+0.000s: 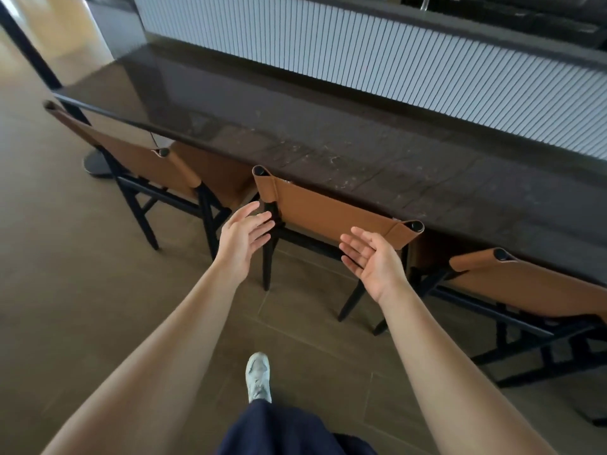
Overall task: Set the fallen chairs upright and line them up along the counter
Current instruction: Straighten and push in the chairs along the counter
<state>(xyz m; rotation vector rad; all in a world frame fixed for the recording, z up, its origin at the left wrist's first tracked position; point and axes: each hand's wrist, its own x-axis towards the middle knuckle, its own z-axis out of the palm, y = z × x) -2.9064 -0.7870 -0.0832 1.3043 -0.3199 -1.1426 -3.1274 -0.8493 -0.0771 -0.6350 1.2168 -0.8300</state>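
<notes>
The middle chair (331, 215) stands upright at frame centre along the counter (295, 133), between the left chair (138, 162) and the right chair (525, 284). The left hand (243, 238) and right hand (371, 257) are spread and grip nothing, just in front of its backrest. A one-sided push would probably skew it out of line or knock the backrest against the counter edge.

Soft, even daylight, medium-bright. Floor (62, 31) at top-left is washed out, so the light comes from that side. Dark glossy tabletop (203, 103) shows a pale sheen at its left end. Shadows under the middle chair (331, 208) are faint and diffuse. Whole frame is slightly soft, with strong wide-angle bowing at the edges.
</notes>
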